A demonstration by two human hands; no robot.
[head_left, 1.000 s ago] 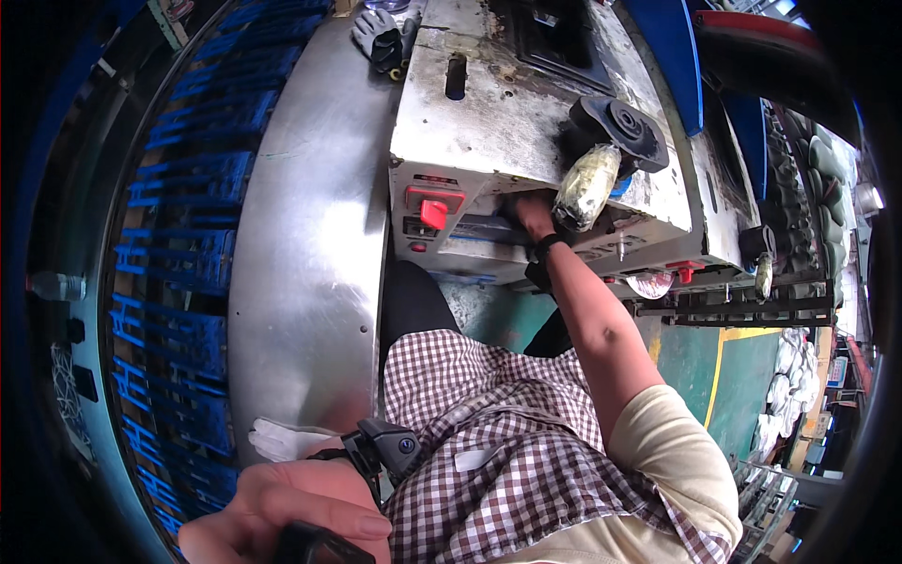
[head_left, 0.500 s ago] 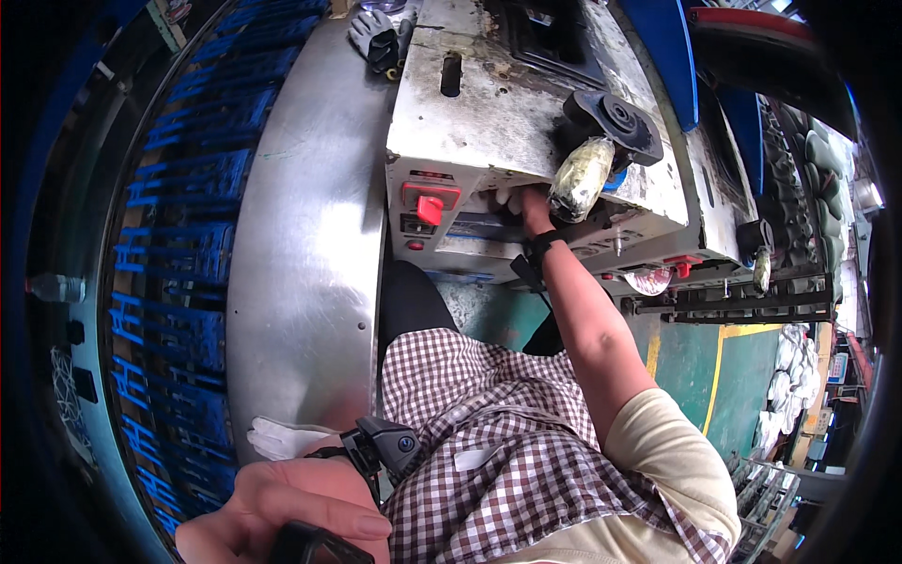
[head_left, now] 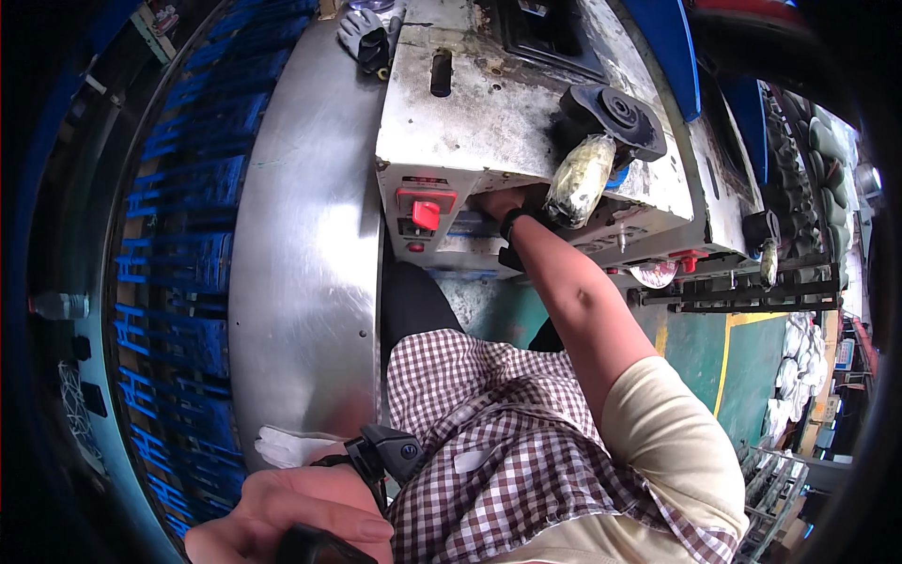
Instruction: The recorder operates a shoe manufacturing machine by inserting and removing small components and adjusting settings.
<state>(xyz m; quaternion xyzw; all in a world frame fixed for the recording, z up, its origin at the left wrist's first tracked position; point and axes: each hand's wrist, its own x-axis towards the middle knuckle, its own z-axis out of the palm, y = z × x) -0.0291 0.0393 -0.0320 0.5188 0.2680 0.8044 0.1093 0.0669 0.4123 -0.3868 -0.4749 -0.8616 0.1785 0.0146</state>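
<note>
My right hand (head_left: 498,201) reaches into the opening under the front of a worn white machine (head_left: 460,122). Its fingers are hidden inside, and a dark band circles the wrist. At the lower left, close to the camera, my left hand (head_left: 291,512) is curled with the thumb lying across a black object (head_left: 324,548), which is cut off by the lower edge, so its kind is unclear. A small black camera (head_left: 393,453) is strapped at the left wrist. Just beyond that hand, a white glove (head_left: 287,446) lies on the metal table (head_left: 301,244).
A red rotary switch (head_left: 426,215) sits on the machine's front. A handle wrapped in yellowed film (head_left: 581,183) juts out beside my right forearm. Grey-and-black gloves (head_left: 366,39) lie at the table's far end. Blue slatted racks (head_left: 178,258) line the left side.
My right hand has shifted left inside the machine's opening, with the forearm following. The left hand keeps its curled pose. The whole view has moved slightly.
</note>
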